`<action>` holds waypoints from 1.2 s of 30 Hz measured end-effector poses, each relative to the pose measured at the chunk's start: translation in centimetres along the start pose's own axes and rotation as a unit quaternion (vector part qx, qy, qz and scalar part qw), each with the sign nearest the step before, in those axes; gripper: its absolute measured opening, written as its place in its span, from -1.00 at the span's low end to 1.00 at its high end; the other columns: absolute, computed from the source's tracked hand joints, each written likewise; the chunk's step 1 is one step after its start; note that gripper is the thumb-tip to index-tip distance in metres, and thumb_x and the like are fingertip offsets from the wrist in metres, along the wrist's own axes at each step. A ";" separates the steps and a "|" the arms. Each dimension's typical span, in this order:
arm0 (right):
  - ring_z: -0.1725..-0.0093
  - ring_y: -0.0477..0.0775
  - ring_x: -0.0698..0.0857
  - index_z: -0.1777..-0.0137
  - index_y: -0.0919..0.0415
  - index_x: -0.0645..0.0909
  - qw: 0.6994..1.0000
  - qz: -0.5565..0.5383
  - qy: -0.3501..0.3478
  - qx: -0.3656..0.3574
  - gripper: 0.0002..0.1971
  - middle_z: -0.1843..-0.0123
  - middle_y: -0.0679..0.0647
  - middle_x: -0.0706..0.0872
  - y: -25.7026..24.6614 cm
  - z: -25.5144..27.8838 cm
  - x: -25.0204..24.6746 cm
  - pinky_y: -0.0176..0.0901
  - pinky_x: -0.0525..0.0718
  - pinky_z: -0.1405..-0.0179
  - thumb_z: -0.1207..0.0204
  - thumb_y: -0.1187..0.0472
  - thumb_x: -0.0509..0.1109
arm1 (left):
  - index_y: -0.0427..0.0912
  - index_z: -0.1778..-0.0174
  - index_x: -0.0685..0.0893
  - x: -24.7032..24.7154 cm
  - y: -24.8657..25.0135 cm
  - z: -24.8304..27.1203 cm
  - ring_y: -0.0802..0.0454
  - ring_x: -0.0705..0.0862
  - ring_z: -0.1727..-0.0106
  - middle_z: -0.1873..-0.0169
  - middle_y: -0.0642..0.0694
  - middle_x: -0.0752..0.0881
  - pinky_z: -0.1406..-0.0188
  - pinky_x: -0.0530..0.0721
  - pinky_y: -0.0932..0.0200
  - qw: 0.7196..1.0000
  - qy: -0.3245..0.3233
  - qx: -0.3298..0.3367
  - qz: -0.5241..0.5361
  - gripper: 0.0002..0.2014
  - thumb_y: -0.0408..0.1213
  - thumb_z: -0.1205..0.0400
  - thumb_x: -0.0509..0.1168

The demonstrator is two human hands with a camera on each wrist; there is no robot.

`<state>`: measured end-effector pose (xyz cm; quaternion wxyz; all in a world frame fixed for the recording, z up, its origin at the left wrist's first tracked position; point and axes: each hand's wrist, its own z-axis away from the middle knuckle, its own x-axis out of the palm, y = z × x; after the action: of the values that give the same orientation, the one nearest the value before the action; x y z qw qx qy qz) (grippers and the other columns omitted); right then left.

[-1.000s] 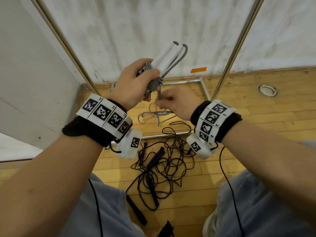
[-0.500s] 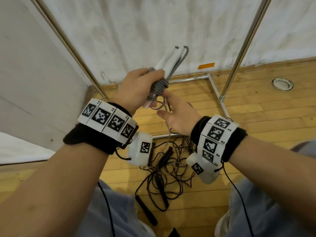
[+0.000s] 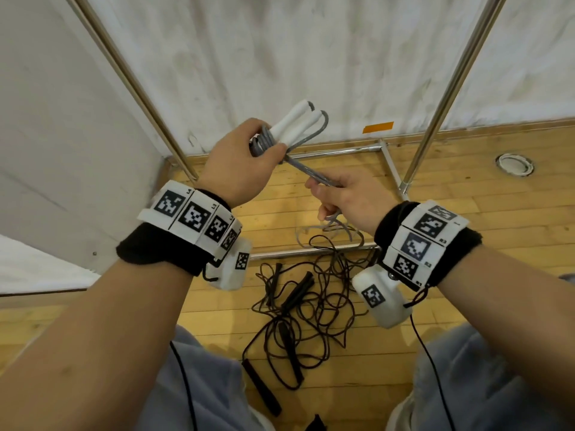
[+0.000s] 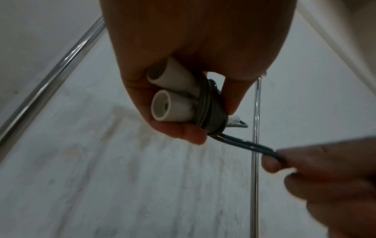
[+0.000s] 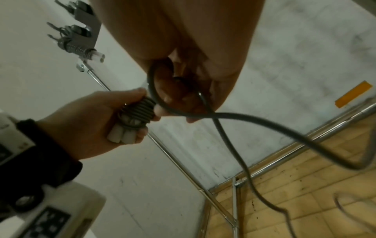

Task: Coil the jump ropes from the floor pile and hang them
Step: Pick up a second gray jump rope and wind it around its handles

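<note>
- Here left hand (image 3: 236, 163) grips the white handles (image 3: 295, 122), grey rope (image 3: 306, 169) wound round them
- Right hand (image 3: 348, 197), at four o'clock, pinches the taut rope

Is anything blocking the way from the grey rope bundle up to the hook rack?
Nothing visible does. The left hand holds the grey rope bundle below the hook rack, with open wall between; the right hand holds its loose tail.
</note>
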<state>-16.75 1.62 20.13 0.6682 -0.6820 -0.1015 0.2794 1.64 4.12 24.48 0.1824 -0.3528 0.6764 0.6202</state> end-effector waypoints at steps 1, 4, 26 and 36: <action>0.57 -0.10 0.56 0.07 0.31 0.64 1.000 0.019 0.001 0.004 -0.87 0.60 -0.15 0.47 -0.1 0.0 -0.1 -0.25 0.60 0.44 -0.63 0.29 0.28 | -0.02 -0.10 0.55 0.1 -0.4 -0.1 -0.11 0.72 0.30 0.22 -0.04 0.72 0.23 0.75 -0.13 0.999 0.004 0.004 -0.038 -0.76 -0.01 -0.61 0.31; 0.54 -0.14 0.42 0.15 0.21 0.63 0.984 0.175 0.000 -0.021 -0.79 0.52 -0.11 0.41 -0.7 0.1 -0.5 -0.28 0.47 0.45 -0.65 0.15 0.25 | -0.01 -0.13 0.51 0.6 -1.4 -0.2 -0.11 0.71 0.25 0.18 -0.03 0.69 0.24 0.70 -0.03 0.991 0.005 -0.010 -0.137 -0.72 0.04 -0.61 0.30; 0.44 -0.15 0.38 0.23 0.08 0.51 0.879 0.447 0.029 -0.166 -0.74 0.45 -0.14 0.43 -2.4 -0.5 -3.2 -0.26 0.19 0.47 -0.68 0.06 0.16 | 0.19 -0.25 0.51 4.1 1.0 1.8 0.02 0.65 0.15 0.22 0.15 0.65 0.16 0.65 0.06 0.941 -0.206 0.097 -0.251 -0.54 0.24 -0.47 0.33; 0.52 -0.12 0.36 0.20 0.32 0.70 0.944 0.312 0.024 -0.108 -0.66 0.50 -0.01 0.44 -4.3 -0.4 -5.1 -0.41 0.31 0.53 -0.58 0.02 0.35 | 0.15 0.10 0.67 2.3 2.5 2.4 0.15 0.60 0.35 0.44 0.15 0.60 0.46 0.39 0.20 0.965 -0.166 0.130 -0.158 -0.80 0.05 -0.41 0.41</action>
<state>-19.74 -0.97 25.48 0.4725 -0.7539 0.1028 0.4447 -2.15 5.80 24.25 0.4322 -0.3202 0.6471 0.5403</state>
